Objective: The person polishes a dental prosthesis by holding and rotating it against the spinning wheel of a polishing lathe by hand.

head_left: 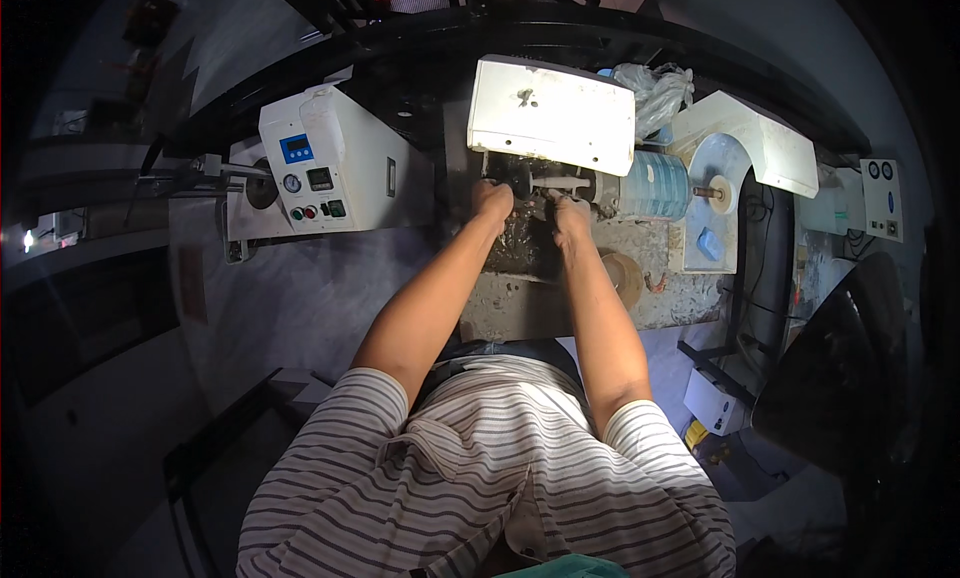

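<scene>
Both my arms reach forward to a grimy machine under a raised-looking white cover (552,113). My left hand (493,199) is closed at the left of a dark, wet hollow (525,240); what its fingers hold, if anything, is hidden. My right hand (571,218) is closed at the right side of that hollow, fingers curled inward around something too small to make out. Just beyond my right hand runs a pale horizontal rod (562,182). To its right, a clear bluish plastic bottle (655,186) lies on its side.
Left stands a white control box (340,168) with a gauge, displays and buttons. A white housing with a cut-out (745,138) and a spindle (712,193) stands right, near a blue lump (710,243). A round tan disc (622,278) is beside my right forearm. Crumpled plastic (655,88) lies behind.
</scene>
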Demonstrator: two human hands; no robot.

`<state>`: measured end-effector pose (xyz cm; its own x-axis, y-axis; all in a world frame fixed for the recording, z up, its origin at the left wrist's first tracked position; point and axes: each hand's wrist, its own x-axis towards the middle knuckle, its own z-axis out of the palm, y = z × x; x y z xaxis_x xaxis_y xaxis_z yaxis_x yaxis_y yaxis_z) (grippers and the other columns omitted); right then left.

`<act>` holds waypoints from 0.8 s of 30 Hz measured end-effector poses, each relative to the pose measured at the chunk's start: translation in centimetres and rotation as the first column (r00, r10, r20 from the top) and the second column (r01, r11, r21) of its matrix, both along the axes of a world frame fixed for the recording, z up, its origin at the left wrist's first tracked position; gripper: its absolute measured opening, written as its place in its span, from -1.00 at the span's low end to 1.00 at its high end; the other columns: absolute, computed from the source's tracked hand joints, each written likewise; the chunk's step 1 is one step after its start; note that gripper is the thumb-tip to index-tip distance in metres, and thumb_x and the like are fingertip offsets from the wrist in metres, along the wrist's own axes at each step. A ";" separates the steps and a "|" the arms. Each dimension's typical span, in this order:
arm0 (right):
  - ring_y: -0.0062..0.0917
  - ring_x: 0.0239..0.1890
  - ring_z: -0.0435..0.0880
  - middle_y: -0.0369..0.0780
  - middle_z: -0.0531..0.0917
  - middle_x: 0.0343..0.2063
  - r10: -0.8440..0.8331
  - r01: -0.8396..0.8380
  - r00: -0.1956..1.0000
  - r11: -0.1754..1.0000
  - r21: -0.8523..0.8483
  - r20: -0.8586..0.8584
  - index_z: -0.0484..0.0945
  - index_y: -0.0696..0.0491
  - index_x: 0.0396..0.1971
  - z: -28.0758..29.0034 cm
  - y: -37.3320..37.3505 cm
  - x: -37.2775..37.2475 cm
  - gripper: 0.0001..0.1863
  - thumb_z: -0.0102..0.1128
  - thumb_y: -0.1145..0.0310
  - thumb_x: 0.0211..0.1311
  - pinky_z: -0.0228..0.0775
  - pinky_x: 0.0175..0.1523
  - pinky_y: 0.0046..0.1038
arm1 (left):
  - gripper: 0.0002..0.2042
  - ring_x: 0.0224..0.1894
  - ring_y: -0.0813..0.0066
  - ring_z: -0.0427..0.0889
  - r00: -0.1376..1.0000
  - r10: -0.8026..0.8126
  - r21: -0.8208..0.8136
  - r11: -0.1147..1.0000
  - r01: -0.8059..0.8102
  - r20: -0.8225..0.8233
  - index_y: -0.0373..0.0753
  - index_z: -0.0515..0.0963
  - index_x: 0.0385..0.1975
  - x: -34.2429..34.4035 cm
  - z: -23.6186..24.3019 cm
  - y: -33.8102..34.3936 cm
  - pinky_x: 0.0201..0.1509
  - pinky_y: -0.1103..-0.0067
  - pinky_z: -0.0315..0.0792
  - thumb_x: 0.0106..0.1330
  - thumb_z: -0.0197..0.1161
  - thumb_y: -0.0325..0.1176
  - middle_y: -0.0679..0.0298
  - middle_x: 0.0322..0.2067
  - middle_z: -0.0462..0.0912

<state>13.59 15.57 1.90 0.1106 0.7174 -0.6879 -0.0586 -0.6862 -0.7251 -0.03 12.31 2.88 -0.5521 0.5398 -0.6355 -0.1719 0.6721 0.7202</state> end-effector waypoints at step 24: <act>-0.28 -0.29 0.62 -0.01 0.62 -0.33 0.101 -0.101 0.995 0.995 0.023 0.002 0.51 0.37 -0.26 1.2 -1.1 -0.9 -0.64 0.25 0.38 0.02 0.40 -0.11 -0.33 | -0.81 -0.48 0.14 0.62 0.994 -0.036 0.029 0.999 0.039 -0.106 -0.46 0.51 -0.47 -0.9 0.6 -0.7 -0.42 0.33 0.44 -0.08 0.04 -0.54 -0.03 -0.53 0.59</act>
<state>12.66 14.48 3.07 0.0379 0.7407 -0.6707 0.0109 -0.6715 -0.7410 -0.91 11.64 3.48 -0.5937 0.5802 -0.5576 -0.0690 0.6536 0.7537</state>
